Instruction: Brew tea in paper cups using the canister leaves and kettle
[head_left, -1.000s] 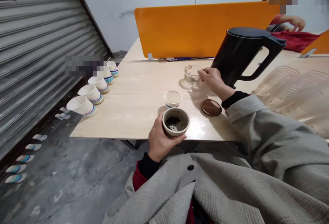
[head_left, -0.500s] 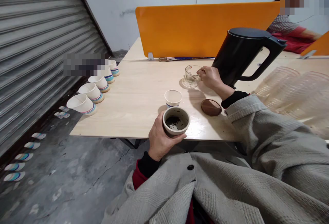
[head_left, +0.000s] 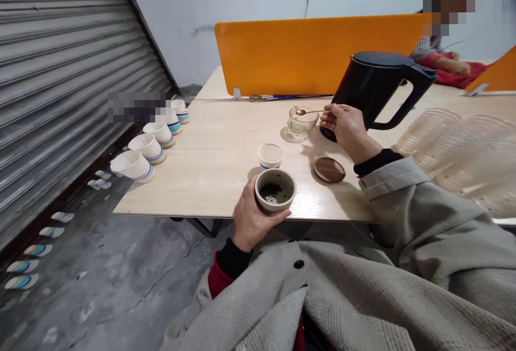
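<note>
My left hand (head_left: 253, 214) is wrapped round a grey-white ceramic jar (head_left: 291, 200) near the table's front edge. Dark loose bits, like tea leaves, lie inside it. In my right hand (head_left: 344, 128) is a gold-coloured spoon (head_left: 301, 112), pinched by its handle. The spoon's bowl is over the ribbed glass cup (head_left: 300, 128); whether they touch I cannot tell. Just behind the jar stands a white paper cup (head_left: 271, 153) with blue stripes. A round brown lid (head_left: 329, 170) lies flat to the right of the jar.
A black electric kettle (head_left: 363, 87) stands right behind my right hand. Stacked clear plastic cups (head_left: 455, 152) lie at the right. Several striped paper cups (head_left: 133, 165) line the table's left edge. An orange divider (head_left: 282, 58) crosses the back, with another person (head_left: 447, 63) beyond it.
My right hand has moved right and lifted the gold spoon, which now shows above the glass cup. My left hand stays on the jar. The view has shifted slightly.
</note>
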A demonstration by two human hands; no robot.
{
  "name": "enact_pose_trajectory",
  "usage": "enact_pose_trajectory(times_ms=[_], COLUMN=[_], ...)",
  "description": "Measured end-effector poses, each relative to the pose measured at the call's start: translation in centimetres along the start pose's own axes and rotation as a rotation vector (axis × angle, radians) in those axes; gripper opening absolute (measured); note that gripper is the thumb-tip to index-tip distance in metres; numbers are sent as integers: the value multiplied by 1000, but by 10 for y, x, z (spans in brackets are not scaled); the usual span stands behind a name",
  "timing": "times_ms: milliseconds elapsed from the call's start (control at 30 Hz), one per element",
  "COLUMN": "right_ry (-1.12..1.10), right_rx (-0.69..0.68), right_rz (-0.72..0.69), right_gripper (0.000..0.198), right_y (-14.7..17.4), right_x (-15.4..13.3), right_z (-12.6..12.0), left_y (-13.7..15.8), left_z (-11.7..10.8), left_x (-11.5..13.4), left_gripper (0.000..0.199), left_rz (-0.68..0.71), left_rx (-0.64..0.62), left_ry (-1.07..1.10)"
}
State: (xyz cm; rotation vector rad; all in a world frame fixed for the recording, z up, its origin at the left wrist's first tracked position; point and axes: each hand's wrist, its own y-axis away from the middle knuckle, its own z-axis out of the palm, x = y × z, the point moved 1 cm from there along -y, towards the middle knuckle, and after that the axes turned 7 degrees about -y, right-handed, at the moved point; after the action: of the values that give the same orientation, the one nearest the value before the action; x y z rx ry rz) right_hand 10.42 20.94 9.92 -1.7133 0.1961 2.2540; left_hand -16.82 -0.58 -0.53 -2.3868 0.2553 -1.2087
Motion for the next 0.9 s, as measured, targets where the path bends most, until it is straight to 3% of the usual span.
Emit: enact_pose_trajectory(times_ms=[167,367,533,767,900], right_ry=[-49,32,242,591,682], right_rx=[-113,-389,-556,-873,-1073], right_rz=[-120,-160,-193,-397,-537], right_gripper=[20,14,13,16,19], right_y=[37,127,185,194,194], right_x=[-21,-56,-75,-79,-78], right_z=[-11,-20,-20,-15,-11], left_y=[0,0,4,7,8], left_z=[0,1,1,-2,-3], left_x=[0,1,-1,3,3], left_gripper=[108,108,109,107,106], left_rz=[8,65,126,200,262], left_rx=[-1,37,81,124,105], left_ry=[-17,-46,-96,-120,-131])
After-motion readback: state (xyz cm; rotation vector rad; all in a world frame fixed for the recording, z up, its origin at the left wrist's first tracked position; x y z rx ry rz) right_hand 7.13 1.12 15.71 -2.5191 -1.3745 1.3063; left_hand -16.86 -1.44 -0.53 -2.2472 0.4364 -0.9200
